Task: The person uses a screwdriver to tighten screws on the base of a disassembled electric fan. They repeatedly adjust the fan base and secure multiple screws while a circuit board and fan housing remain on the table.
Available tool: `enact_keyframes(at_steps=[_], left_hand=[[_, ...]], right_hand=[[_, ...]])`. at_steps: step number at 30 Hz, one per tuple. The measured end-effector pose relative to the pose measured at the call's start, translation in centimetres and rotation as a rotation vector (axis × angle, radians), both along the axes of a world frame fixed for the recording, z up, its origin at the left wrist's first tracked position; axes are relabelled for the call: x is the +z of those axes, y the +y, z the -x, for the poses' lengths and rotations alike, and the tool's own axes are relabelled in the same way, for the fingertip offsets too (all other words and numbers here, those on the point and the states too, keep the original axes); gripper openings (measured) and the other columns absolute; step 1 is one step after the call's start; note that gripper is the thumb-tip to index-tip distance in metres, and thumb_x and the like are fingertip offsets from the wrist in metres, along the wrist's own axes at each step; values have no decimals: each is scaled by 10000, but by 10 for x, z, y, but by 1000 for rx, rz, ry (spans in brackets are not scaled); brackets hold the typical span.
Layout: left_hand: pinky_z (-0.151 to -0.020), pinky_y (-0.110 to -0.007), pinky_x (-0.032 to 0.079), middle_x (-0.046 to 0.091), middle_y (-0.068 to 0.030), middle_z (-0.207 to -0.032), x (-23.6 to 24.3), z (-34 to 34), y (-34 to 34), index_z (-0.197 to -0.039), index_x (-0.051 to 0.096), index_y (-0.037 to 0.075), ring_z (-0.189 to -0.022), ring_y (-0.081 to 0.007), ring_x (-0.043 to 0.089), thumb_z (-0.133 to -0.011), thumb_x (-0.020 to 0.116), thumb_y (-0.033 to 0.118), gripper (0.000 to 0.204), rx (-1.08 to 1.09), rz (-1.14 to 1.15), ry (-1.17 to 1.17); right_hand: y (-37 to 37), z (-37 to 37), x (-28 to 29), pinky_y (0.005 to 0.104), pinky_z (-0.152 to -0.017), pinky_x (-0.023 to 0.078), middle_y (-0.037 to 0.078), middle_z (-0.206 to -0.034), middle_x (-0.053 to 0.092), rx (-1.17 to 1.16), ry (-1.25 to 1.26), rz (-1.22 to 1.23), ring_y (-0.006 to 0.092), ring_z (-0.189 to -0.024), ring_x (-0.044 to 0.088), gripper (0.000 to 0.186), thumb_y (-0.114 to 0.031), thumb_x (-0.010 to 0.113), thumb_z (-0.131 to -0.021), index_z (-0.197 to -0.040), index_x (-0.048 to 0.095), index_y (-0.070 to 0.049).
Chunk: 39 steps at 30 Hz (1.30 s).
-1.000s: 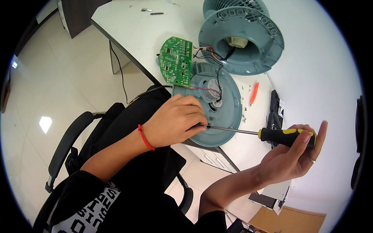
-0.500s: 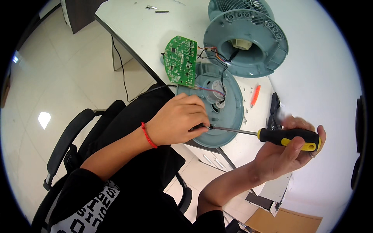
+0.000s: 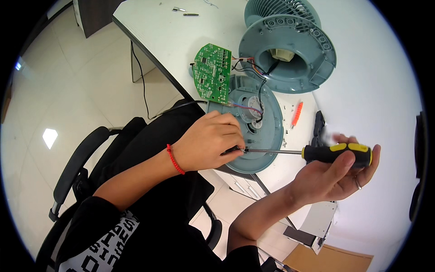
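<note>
Grips a black-and-yellow screwdriver in the right hand, with the thumb laid along the near side of the handle and the other fingers bent loosely around its far side and butt end, partly hidden and blurred. Wears a silver ring on one finger there. Tilts that palm partly upward, with the elbow bent and the forearm slanting up to the right from the lower edge. Points the metal shaft leftward, almost level across the view, with the tip right at the left fingertips.

Pinches a small dark piece between the thumb and closely curled fingers of the left hand, hiding most of it inside the grasp. Cannot tell, at this size, the exact contact between tip and piece. Turns the back of the left hand up, with the forearm slanting in from the lower left and a red bracelet around the wrist.

Holds piece and shaft end over the near part of a round grey-green base on the white table. Beyond the left hand, a green circuit board, wired, overlapping the base; farther off, a grey-green fan housing.
</note>
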<state>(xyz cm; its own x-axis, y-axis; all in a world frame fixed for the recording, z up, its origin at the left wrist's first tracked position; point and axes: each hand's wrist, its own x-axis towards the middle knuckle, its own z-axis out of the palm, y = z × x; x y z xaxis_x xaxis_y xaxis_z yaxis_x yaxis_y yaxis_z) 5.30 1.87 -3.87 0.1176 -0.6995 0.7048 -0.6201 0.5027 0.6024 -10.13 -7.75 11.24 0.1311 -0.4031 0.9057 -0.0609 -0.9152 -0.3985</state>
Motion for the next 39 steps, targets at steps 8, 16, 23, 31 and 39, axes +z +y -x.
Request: enact_keyframes(at_steps=[8,16,23,31,39], left_hand=[[-781,-337,435,705,25,-935,0,2,0,-879,705,133,-1016,-173,640,-783,814,155,147,13,-9,-4],[-832,-339,456,718,31,-967,3,3,0,-907,724,129,-1025,-183,639,-781,814,160,158,29,-30,3],[-838,-342,468,735,42,-983,7,3,0,-935,754,126,-1008,-185,637,-787,817,164,165,16,-18,30],[-813,-339,465,738,43,-968,4,4,-3,-904,750,120,-973,-181,636,-786,822,151,142,17,-20,35],[-812,-336,459,738,48,-963,4,3,1,-903,752,121,-978,-177,636,-788,821,158,139,39,1,25]], right_hand=[[-5,-8,-2,383,-815,605,308,-1346,563,603,-52,-161,336,-974,717,612,-265,551,-1023,-1563,321,-90],[-10,-3,-3,417,-887,558,296,-1199,641,422,-154,-150,318,-915,686,600,-185,537,-995,-1552,354,-55],[-22,-6,-10,494,-950,533,291,-1211,652,450,-155,-89,355,-1075,665,606,-245,630,-962,-1496,392,-87],[-10,-5,-3,536,-1033,463,272,-1122,678,613,-205,-194,391,-1026,658,577,-243,596,-960,-1478,402,-80],[-5,-8,3,563,-983,487,241,-1165,637,552,-210,-196,375,-1050,630,555,-236,614,-964,-1456,418,-70]])
